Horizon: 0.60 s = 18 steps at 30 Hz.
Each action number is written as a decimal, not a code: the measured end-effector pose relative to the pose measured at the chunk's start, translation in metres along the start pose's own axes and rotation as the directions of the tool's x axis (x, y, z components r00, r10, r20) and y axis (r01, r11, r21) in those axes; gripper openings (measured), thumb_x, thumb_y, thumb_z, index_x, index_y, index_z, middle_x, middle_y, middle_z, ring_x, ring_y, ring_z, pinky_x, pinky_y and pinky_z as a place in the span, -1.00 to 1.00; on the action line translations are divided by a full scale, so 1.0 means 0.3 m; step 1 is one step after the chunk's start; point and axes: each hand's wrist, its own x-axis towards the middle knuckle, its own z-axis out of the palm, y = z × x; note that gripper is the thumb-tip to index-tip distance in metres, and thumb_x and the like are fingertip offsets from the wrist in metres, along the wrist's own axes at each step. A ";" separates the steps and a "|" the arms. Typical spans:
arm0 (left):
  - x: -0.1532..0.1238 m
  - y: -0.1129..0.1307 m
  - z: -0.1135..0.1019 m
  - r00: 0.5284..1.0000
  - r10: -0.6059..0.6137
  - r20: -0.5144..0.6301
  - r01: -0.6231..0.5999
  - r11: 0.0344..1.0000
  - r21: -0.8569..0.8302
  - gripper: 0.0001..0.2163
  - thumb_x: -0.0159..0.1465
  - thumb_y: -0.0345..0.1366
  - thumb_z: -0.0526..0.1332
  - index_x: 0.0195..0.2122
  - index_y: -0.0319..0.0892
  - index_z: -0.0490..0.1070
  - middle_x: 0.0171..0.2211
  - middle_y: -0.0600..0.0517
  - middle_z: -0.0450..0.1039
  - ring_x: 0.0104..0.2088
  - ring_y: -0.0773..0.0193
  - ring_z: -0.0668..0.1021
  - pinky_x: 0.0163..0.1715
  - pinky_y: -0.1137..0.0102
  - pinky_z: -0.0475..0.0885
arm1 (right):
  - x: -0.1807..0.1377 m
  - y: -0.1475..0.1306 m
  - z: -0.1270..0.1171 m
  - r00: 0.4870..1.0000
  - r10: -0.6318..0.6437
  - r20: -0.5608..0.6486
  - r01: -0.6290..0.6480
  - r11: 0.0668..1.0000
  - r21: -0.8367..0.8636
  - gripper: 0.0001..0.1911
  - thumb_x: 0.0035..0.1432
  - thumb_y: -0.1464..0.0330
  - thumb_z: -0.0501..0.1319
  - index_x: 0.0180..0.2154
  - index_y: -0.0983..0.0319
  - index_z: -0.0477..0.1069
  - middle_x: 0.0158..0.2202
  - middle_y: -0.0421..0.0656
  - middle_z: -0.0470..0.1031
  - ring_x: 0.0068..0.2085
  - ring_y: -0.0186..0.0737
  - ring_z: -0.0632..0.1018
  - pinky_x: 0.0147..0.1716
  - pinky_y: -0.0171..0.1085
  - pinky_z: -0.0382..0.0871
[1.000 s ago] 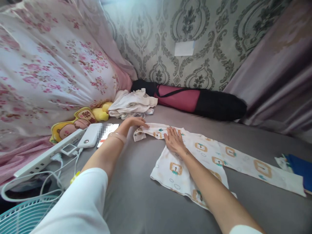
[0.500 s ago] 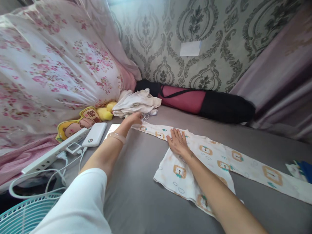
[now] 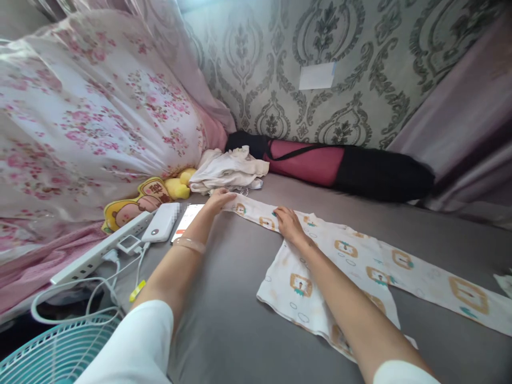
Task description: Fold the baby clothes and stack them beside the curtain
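Note:
A small white garment printed with orange squares lies spread flat on the grey bed sheet. Its left sleeve is stretched out toward the pillows. My left hand rests on the end of that sleeve, fingers together and pressing down. My right hand lies flat on the sleeve near the shoulder, fingers extended. Neither hand lifts the cloth.
A pile of pale folded clothes sits just beyond my left hand. A white power bank, a phone, a power strip with cables and a yellow plush lie left. A red-black roll lies by the wall. A teal fan grille is low left.
The sleeve, folded back at its end a second ago, now lies stretched out straight to the left under my left hand. My right hand has stayed on the sleeve near the shoulder.

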 end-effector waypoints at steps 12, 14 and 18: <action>-0.056 -0.016 -0.017 0.927 0.364 0.093 -0.261 0.446 0.856 -0.69 0.39 -0.17 -0.11 0.00 -0.15 0.30 -0.15 -0.17 0.50 -0.16 0.06 0.55 -0.20 0.28 0.39 | -0.012 -0.028 -0.010 0.960 0.128 0.251 -0.099 0.987 -0.123 -0.37 0.37 0.12 -0.27 0.33 0.28 -0.03 0.38 -0.10 -0.08 0.37 -0.13 -0.08 0.29 0.03 -0.30; -0.056 -0.022 -0.008 0.938 0.333 0.096 -0.233 0.402 0.885 -0.68 0.41 -0.18 -0.14 0.03 -0.18 0.26 -0.12 -0.19 0.49 -0.15 0.06 0.56 -0.19 0.28 0.40 | -0.012 -0.038 -0.024 0.945 0.143 0.293 -0.107 0.985 -0.138 -0.35 0.36 0.10 -0.30 0.35 0.28 -0.08 0.39 -0.11 -0.13 0.37 -0.15 -0.12 0.29 0.04 -0.32; -0.039 -0.040 0.021 0.964 0.256 0.068 -0.168 0.391 0.905 -0.70 0.41 -0.20 -0.12 0.03 -0.21 0.24 -0.12 -0.20 0.50 -0.13 0.06 0.57 -0.18 0.29 0.41 | -0.013 -0.046 -0.038 0.939 0.152 0.309 -0.116 0.984 -0.134 -0.33 0.35 0.09 -0.30 0.35 0.28 -0.09 0.40 -0.12 -0.15 0.38 -0.15 -0.13 0.29 0.03 -0.34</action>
